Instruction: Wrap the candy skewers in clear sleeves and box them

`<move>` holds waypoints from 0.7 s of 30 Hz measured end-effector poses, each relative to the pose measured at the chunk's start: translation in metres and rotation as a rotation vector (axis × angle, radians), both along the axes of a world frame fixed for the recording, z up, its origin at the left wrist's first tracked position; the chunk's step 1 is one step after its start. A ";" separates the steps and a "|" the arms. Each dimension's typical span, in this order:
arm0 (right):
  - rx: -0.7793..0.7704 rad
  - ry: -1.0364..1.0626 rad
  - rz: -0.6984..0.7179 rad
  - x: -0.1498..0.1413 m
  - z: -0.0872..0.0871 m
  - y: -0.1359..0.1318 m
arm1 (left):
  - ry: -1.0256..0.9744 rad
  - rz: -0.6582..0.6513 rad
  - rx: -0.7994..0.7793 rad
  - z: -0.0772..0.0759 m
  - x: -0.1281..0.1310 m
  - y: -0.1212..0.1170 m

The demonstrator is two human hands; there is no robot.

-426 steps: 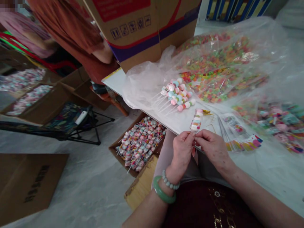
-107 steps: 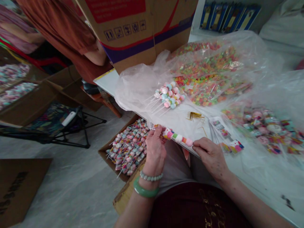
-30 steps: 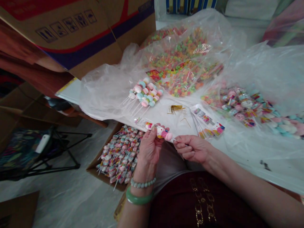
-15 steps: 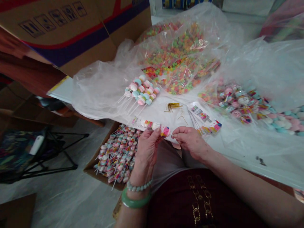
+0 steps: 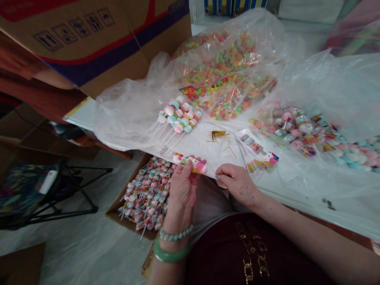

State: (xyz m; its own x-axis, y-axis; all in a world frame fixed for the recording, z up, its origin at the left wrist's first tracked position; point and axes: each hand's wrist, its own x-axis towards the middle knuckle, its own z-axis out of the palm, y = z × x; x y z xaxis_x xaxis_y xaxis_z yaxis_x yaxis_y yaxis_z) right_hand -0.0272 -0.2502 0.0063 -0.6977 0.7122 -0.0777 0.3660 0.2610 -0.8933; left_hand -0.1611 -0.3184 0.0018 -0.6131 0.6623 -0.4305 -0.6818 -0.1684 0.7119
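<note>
In my left hand (image 5: 184, 182) lies a marshmallow candy skewer (image 5: 202, 169) in a clear printed bag (image 5: 166, 151), gripped between thumb and fingers. The skewer is tilted, its candy end up and left. My right hand (image 5: 239, 185) pinches the lower right end, where the white stick (image 5: 211, 174) shows; the fingertips partly hide it. Just beyond my hands lie gold twist ties (image 5: 218, 133) and a stack of flat printed bags (image 5: 258, 152). Unwrapped marshmallow skewers (image 5: 181, 114) rest in a pile at the back left of them.
A carton of wrapped skewers (image 5: 148, 194) stands below the table edge on the left. Large plastic bags hold gummy rings (image 5: 225, 91) and loose marshmallows (image 5: 353, 152). A big cardboard box (image 5: 118, 47) is at the back left, a folding chair (image 5: 26, 186) on the floor.
The candy has shifted right and down inside the bag, toward my right hand. My left thumb now presses further along the bag, and my right hand has dropped slightly. The camera view has shifted a little.
</note>
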 end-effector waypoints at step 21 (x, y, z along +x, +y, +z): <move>0.237 0.192 -0.017 -0.001 -0.011 0.005 | -0.069 -0.378 -0.002 0.006 0.031 0.004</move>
